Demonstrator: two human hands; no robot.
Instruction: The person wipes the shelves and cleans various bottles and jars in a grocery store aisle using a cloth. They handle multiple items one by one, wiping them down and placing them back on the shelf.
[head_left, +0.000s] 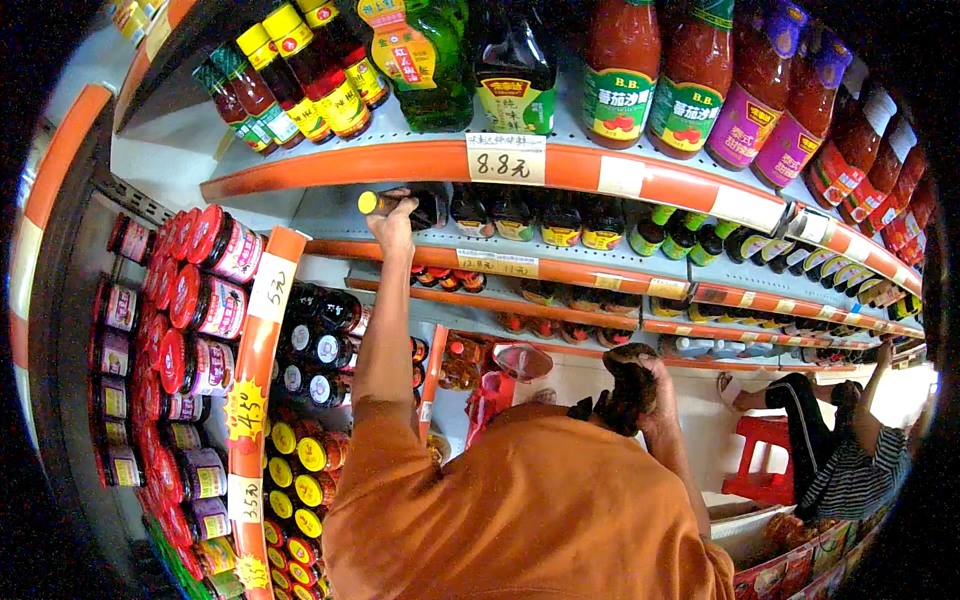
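My left hand (395, 223) reaches onto the second shelf (330, 214) at the upper left. Its fingers are wrapped around a dark bottle with a yellow cap (367, 202), tilted so the cap points left. The rest of that bottle is partly hidden by my hand. Dark sauce bottles (514, 217) stand in a row to the right. Close to my chest, my right hand (657, 379) grips a bunched dark brown cloth-like thing (628, 386); its exact kind is unclear.
Red-lidded jars (217, 304) fill the left shelves behind an orange price rail (255, 375). Ketchup bottles (619, 82) and other sauces line the top shelf, whose orange edge (360, 161) overhangs my hand. At right, another person (855, 465) is beside a red plastic stool (757, 461).
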